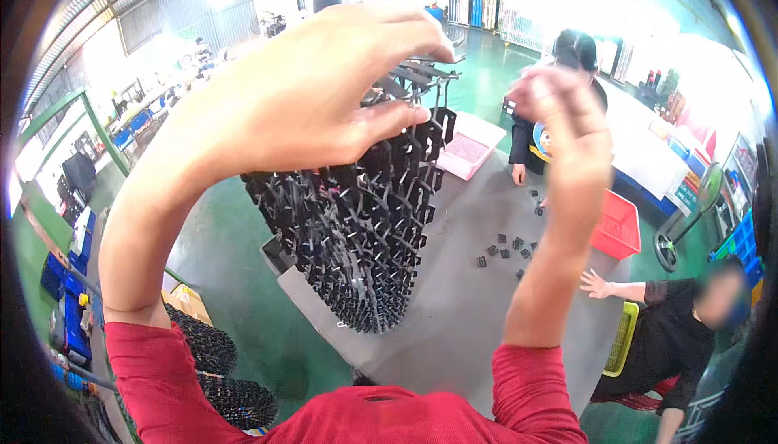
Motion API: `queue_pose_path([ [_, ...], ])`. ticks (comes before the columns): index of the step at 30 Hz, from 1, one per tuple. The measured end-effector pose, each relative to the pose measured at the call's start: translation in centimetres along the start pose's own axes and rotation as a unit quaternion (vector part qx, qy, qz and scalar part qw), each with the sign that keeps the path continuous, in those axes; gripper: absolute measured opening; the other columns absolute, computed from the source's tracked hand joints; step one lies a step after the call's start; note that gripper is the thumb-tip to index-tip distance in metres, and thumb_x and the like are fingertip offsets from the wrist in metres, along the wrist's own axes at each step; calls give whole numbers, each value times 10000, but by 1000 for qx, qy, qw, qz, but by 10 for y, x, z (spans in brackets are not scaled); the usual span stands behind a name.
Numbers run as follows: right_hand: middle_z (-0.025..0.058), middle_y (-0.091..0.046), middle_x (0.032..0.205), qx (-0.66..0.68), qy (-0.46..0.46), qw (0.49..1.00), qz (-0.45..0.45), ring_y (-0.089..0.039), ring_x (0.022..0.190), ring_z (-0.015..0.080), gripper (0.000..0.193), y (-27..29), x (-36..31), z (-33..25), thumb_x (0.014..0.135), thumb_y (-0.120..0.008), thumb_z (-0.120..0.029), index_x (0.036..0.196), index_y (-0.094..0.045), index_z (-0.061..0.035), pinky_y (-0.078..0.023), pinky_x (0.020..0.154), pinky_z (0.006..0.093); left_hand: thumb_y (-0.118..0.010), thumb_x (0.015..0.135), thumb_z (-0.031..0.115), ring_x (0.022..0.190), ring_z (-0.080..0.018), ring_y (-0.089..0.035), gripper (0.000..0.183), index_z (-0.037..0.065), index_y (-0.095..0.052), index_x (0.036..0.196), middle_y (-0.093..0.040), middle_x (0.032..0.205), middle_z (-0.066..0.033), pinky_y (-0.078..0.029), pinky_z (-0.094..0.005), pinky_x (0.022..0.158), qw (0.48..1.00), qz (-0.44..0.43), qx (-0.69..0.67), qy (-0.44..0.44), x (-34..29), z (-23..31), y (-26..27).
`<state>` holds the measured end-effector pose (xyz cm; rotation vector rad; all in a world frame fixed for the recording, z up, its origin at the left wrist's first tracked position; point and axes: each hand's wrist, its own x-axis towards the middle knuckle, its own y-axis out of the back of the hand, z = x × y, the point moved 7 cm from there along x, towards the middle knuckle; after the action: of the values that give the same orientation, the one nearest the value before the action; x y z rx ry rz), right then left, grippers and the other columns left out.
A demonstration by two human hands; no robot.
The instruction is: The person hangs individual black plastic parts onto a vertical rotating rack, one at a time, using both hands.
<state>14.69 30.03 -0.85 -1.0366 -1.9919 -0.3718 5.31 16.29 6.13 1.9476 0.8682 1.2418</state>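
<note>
A tall hanging rack [356, 225], crowded with small black parts, fills the middle of the view and narrows toward its lower end. Across its upper part reaches my left hand [340, 91], thumb and fingers curved and apart; black pieces show in the gap, and none looks gripped. My right hand [563, 108] is raised to the right of the rack, away from it. Its fingers are bent and smeared by motion, so whether they hold anything is unclear. Several loose square black parts [506, 248] lie scattered on the grey table [454, 306] below.
A pink tray [470, 146], a red basket [618, 225] and a yellow-green basket [622, 339] are around the table. One person [523, 140] is at its far side, another [673, 339] at the right. More loaded black racks [235, 399] are at lower left. A fan [689, 209] stands right.
</note>
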Motion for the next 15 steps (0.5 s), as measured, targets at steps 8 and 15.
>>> queue_pose_path([
  [8,35,-624,847,145,-50,984,-89,-549,768,66,212,-51,-1,39,846,-567,-108,1003,-600,31,-441,666,200,-639,714,75,1023,-329,-544,359,26,-586,1066,-577,1087,-163,-433,-369,865,997,-57,-29,32,3,-2,-5],
  [15,27,-626,758,75,-34,994,-76,-546,670,58,151,-58,5,43,827,-578,-69,930,-613,35,-437,614,199,-617,726,49,1008,-336,-554,357,23,-585,1081,-578,1089,-165,-448,-369,847,998,-48,-27,7,0,-6,-8],
])
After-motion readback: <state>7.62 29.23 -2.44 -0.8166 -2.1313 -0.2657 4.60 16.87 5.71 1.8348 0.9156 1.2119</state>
